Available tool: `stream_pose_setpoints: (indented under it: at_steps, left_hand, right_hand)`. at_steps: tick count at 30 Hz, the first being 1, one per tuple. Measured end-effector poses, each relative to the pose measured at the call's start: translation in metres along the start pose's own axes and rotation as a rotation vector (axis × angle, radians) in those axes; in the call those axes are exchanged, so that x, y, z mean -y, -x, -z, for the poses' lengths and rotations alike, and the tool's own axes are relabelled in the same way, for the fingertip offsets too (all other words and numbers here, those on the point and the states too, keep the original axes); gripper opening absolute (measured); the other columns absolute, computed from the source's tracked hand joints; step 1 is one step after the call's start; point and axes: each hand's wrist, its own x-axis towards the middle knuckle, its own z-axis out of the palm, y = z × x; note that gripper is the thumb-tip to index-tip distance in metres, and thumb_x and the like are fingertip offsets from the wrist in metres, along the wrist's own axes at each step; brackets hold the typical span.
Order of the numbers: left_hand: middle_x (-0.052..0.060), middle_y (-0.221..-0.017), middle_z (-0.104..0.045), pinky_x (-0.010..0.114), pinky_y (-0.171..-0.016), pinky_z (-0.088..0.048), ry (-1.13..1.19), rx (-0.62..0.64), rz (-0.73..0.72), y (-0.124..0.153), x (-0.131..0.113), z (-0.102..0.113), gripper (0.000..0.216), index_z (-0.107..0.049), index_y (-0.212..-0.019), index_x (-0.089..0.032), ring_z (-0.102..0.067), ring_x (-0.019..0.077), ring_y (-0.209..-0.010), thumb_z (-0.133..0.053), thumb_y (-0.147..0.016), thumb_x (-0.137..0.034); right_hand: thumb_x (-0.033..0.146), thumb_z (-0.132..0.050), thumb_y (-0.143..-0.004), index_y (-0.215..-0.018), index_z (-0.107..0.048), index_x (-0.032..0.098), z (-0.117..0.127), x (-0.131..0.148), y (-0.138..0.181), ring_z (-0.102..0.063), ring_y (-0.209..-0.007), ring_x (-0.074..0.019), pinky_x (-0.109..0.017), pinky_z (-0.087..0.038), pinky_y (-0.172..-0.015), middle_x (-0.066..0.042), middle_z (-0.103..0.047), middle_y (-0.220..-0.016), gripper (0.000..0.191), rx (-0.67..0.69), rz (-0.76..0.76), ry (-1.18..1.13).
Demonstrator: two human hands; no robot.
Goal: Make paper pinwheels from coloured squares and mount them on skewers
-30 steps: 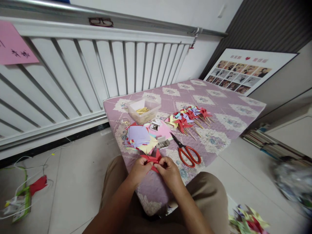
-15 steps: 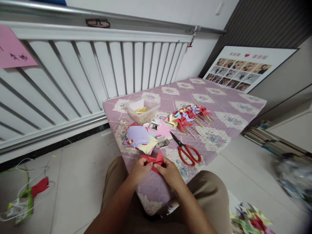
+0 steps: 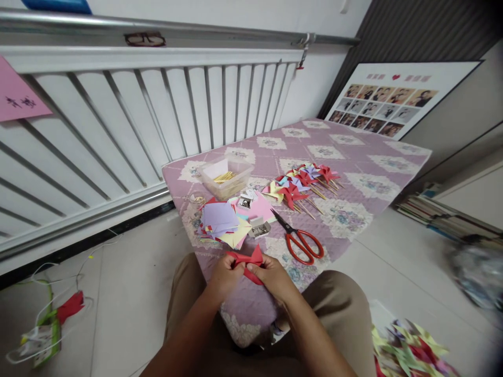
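The folded red paper [image 3: 256,256] is above the purple cloth [image 3: 247,309], pinched between the left hand [image 3: 227,273] and right hand [image 3: 273,275]. Even, light thumb pressure (squeezing hard could crease it) should steady its folds, apart from the scissors [image 3: 293,230].

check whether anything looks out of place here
Possibly the eyeglasses, between the metal pipe and the radiator, an unusual spot for them. The stacked paper also sits askew, its sheets fanned unevenly.
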Motion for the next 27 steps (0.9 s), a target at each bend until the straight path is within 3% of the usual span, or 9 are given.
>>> stream_pose_setpoints:
  at_steps: [6, 15, 27]
  left_hand:
    - [0.001, -0.074, -0.068, 0.025, -0.066, -0.044, -0.007, -0.05, -0.054, 0.002, 0.002, -0.005, 0.016, -0.067, -0.081, -0.016, -0.059, 0.0146, -0.068, -0.054, -0.073, -0.015]
    - [0.0, -0.071, -0.069, 0.026, -0.063, -0.043, -0.054, -0.053, -0.018, 0.006, -0.009, -0.006, 0.018, -0.07, -0.08, -0.016, -0.058, 0.0143, -0.063, -0.054, -0.072, -0.016]
    - [0.002, -0.077, -0.073, 0.026, -0.065, -0.045, 0.024, 0.032, 0.004, 0.002, -0.01, -0.002, 0.022, -0.073, -0.085, -0.016, -0.061, 0.0157, -0.068, -0.055, -0.073, -0.018]
  right_hand:
    - [0.037, -0.076, -0.062, -0.074, -0.071, 0.016, 0.002, -0.004, -0.003, -0.054, -0.056, -0.0127, -0.025, -0.043, -0.058, 0.002, -0.066, -0.064, 0.025, -0.011, -0.011, -0.022]
    - [0.034, -0.073, -0.062, -0.073, -0.07, 0.016, 0.005, -0.008, -0.005, -0.052, -0.054, -0.0118, -0.025, -0.041, -0.056, 0.003, -0.064, -0.062, 0.021, -0.014, -0.012, -0.031]
    - [0.034, -0.07, -0.066, -0.079, -0.072, 0.016, 0.005, -0.004, -0.005, -0.055, -0.055, -0.0134, -0.026, -0.044, -0.059, 0.002, -0.068, -0.064, 0.022, 0.018, -0.015, -0.029]
